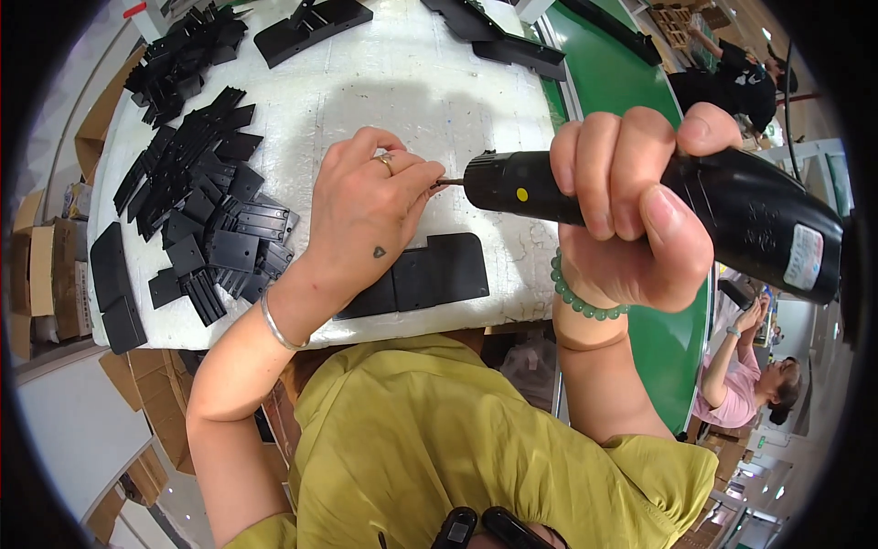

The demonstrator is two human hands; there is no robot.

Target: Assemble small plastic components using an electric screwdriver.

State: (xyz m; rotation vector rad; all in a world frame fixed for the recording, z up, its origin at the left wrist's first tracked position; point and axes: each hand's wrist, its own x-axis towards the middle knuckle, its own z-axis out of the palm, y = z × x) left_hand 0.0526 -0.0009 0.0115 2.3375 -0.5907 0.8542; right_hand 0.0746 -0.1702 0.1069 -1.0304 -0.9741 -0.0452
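Observation:
My right hand is wrapped round a black electric screwdriver, held level above the table with its thin bit pointing left. At the bit's tip, the thumb and fingertips of my left hand are pinched together. Whatever small thing they hold is too hidden to name. Below the left hand, a flat black plastic panel lies at the table's near edge, partly covered by my wrist.
Piles of black plastic parts fill the white table's left side. More black pieces lie at its far edge. A green conveyor belt runs along the right. Cardboard boxes stand left; two other people are at right.

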